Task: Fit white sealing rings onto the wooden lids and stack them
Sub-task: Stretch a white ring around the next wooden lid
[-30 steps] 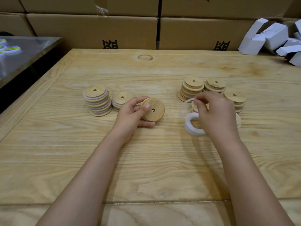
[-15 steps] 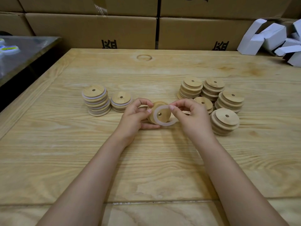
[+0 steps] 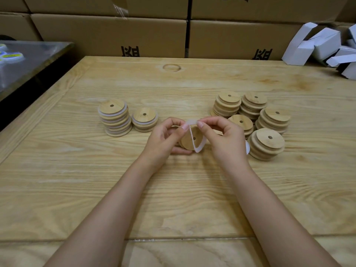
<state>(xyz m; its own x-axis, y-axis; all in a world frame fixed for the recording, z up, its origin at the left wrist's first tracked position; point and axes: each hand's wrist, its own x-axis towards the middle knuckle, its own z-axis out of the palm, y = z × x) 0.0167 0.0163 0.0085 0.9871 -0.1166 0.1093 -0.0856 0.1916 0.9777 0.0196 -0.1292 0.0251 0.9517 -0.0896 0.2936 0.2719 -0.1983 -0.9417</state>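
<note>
While my left hand point(image 3: 163, 138) grips the lid point(image 3: 185, 141) and right hand point(image 3: 224, 140) pinches the ring point(image 3: 198, 149), stretching it over the rim's probably next.

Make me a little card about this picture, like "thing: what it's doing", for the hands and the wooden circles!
Left hand: holds one wooden lid on its edge
Right hand: pinches the white ring at its top
Ring: looped around the lid, not seated yet
Ringed stacks: two, left of the hands
Bare stacks: several, right of the hands
Table: light wood
Behind: cardboard boxes
</note>
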